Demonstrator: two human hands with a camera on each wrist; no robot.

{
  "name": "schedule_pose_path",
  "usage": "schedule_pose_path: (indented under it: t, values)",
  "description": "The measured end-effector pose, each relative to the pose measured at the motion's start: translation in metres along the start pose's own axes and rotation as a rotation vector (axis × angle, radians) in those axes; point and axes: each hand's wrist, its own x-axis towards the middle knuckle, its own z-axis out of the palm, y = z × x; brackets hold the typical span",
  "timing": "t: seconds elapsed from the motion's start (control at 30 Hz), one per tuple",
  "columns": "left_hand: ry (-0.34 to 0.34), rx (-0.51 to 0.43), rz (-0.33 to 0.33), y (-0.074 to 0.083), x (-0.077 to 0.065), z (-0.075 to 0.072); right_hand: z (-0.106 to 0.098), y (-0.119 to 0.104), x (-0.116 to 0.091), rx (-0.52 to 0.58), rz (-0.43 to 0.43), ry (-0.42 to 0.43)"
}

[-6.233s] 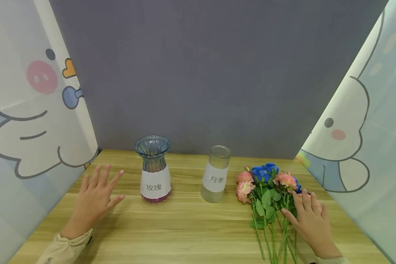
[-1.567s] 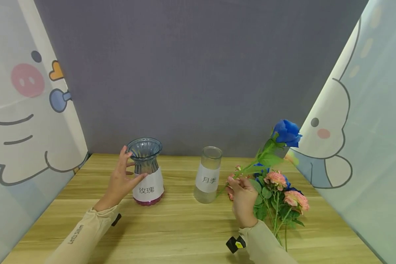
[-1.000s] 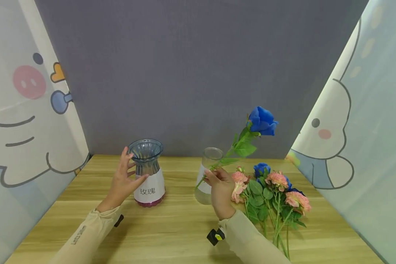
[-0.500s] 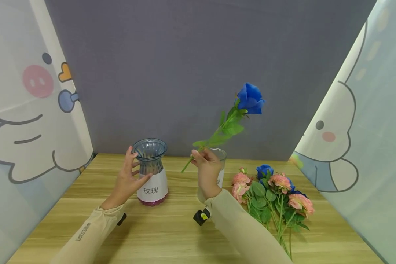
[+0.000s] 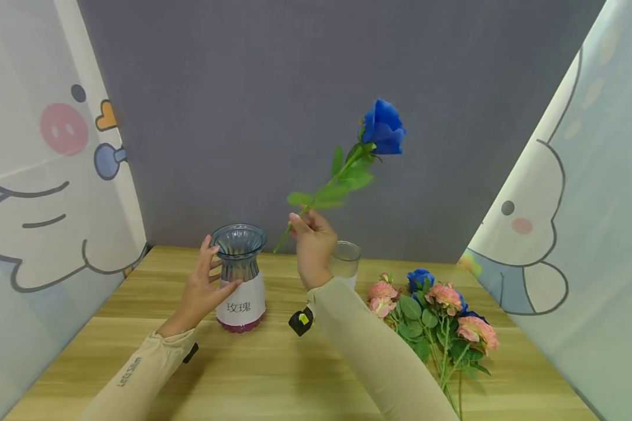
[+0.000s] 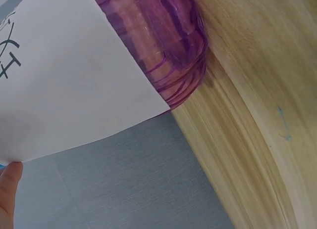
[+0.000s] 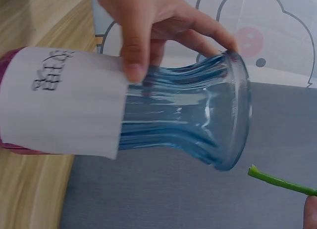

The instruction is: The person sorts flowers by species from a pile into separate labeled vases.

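My left hand (image 5: 197, 295) holds the neck of a blue-and-purple glass vase (image 5: 241, 269) bearing a white paper label. In the right wrist view, the left thumb (image 7: 133, 53) presses the side of the vase while a fingertip touches its flared rim. The left wrist view shows the label (image 6: 74, 80) and purple base (image 6: 163, 46) close up. My right hand (image 5: 316, 248) pinches the lower stem of a blue rose (image 5: 383, 128). The bloom leans up to the right. Its cut stem end (image 7: 262, 176) is just beyond the vase's mouth, apart from it.
A clear glass cylinder vase (image 5: 346, 266) stands partly behind the right forearm. To the right lies a bunch of pink flowers (image 5: 445, 297) and blue roses (image 5: 420, 279) on the wooden table (image 5: 242, 380). A dark panel (image 5: 216, 117) stands behind, with printed curtains at both sides.
The right hand has taken a blue rose from the bunch and carried it left and up, past the cylinder vase. The left hand moved from the table onto the blue-and-purple vase, then stayed.
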Motion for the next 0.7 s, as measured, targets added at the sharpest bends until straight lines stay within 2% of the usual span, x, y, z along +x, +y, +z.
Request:
schedule_pose_path:
  t: [0.27,0.53,0.7]
  values:
    - [0.001,-0.02,0.032,-0.003,-0.001,-0.001,0.019,0.001,0.005,-0.144,-0.094,-0.035]
    - [0.015,0.006,0.028,-0.006,-0.002,0.0,0.029,0.011,0.012,-0.094,-0.112,-0.012]
    - [0.022,0.015,0.064,-0.005,0.0,0.002,0.037,0.018,0.013,-0.037,-0.042,0.015]
